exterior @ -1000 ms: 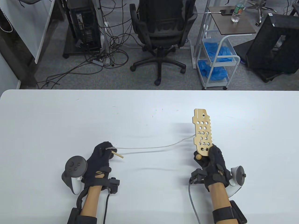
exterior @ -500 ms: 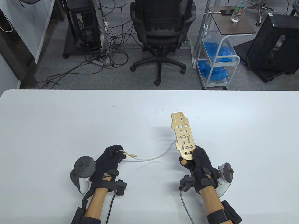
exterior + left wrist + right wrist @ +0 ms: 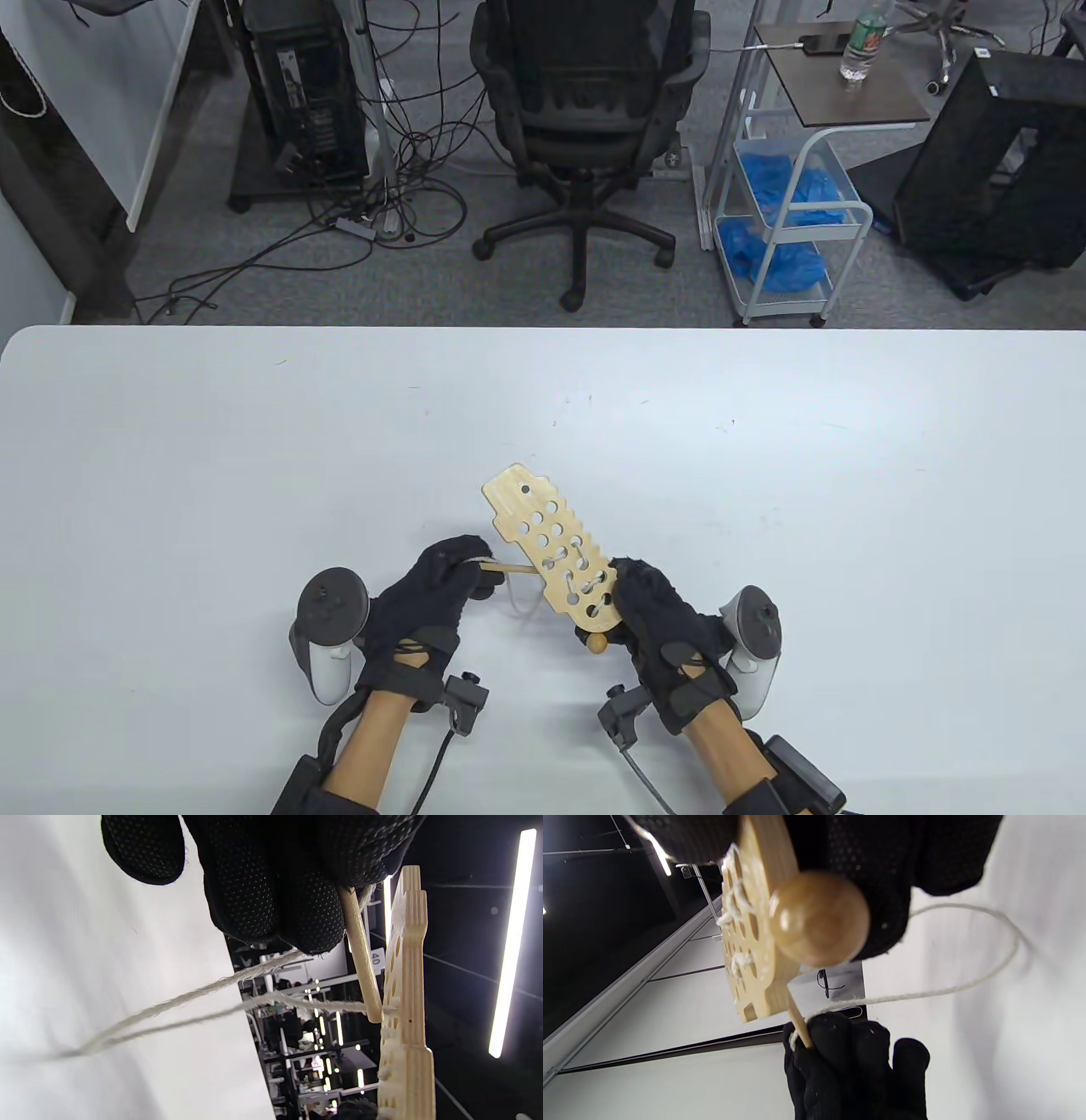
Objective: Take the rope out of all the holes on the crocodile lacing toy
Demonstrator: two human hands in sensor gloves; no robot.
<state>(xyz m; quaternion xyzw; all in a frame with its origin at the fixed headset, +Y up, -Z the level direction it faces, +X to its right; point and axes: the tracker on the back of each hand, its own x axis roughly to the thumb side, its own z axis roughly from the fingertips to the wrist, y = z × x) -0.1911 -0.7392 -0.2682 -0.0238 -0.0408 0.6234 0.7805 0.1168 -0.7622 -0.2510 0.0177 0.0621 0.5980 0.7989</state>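
Note:
My right hand (image 3: 649,620) grips the lower end of the wooden crocodile lacing board (image 3: 550,543) and holds it tilted up to the left above the table. A round wooden bead (image 3: 818,918) hangs at the board's lower end. My left hand (image 3: 445,586) pinches the wooden lacing needle (image 3: 509,568), whose tip touches the board's left edge (image 3: 405,1001). The white rope (image 3: 524,604) hangs in a slack loop between needle and board. Rope is still laced through several lower holes (image 3: 736,906).
The white table (image 3: 254,475) extends around both hands. An office chair (image 3: 585,127), a wire cart (image 3: 789,204) and floor cables stand beyond the far edge.
Both hands have moved together toward the middle. The board swung left and tilted, the rope went from stretched to a slack loop, and the needle tip now meets the board.

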